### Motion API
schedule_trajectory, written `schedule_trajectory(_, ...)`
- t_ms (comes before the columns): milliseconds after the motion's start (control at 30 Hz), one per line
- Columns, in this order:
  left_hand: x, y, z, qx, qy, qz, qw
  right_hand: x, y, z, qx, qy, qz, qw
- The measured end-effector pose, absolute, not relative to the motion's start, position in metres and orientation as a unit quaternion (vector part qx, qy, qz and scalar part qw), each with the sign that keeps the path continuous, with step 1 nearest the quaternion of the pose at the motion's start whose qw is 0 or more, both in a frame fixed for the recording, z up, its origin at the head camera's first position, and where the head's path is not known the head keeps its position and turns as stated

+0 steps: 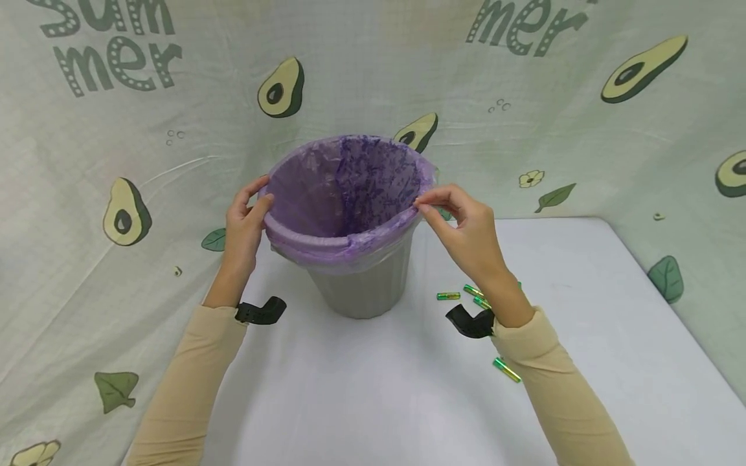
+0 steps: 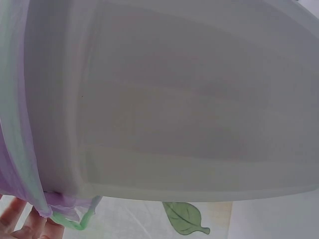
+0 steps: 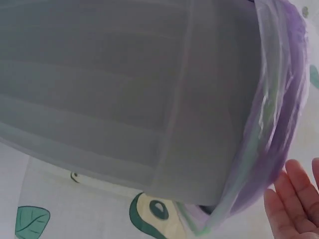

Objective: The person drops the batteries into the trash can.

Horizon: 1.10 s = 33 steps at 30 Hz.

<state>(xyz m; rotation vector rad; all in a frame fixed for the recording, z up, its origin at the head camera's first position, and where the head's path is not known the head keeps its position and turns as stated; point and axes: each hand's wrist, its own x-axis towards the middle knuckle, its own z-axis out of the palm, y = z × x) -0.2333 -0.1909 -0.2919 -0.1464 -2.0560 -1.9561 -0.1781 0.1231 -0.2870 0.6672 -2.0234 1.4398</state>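
A grey trash can stands upright, lined with a purple trash bag folded outward over its rim. At the rim's left side, my left hand holds the bag's edge between thumb and fingers. On the opposite side, the thumb and index finger of my right hand pinch the folded edge. Part of that hand shows beside the purple fold in the right wrist view. In the left wrist view, a pale green band hangs by the fingers.
Several green and gold batteries lie on the white table right of the can, some partly behind the right wrist. A single battery is nearer the front. Behind everything hangs a cloth printed with avocados.
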Motion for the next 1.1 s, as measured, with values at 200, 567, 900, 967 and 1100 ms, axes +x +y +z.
schedule_trajectory(200,-0.233,-0.192,-0.292,-0.054,-0.715,-0.681,0.147,-0.170,0.141,-0.291,0.223,-0.779,0.514,0.282)
schedule_trajectory(567,-0.233,-0.192,-0.292,-0.056,-0.711,-0.686,0.146,-0.146,0.188,-0.311,0.123,-0.872,0.427,0.208)
schedule_trajectory(900,-0.234,-0.192,-0.292,-0.059,-0.707,-0.690,0.144,-0.119,0.223,-0.352,0.070,-0.914,0.384,0.112)
schedule_trajectory(967,-0.233,-0.192,-0.292,-0.060,-0.706,-0.691,0.144,-0.114,0.227,-0.363,0.066,-0.917,0.380,0.103)
schedule_trajectory(1100,-0.232,-0.192,-0.292,-0.058,-0.709,-0.688,0.144,-0.104,0.235,-0.385,0.057,-0.917,0.384,0.089)
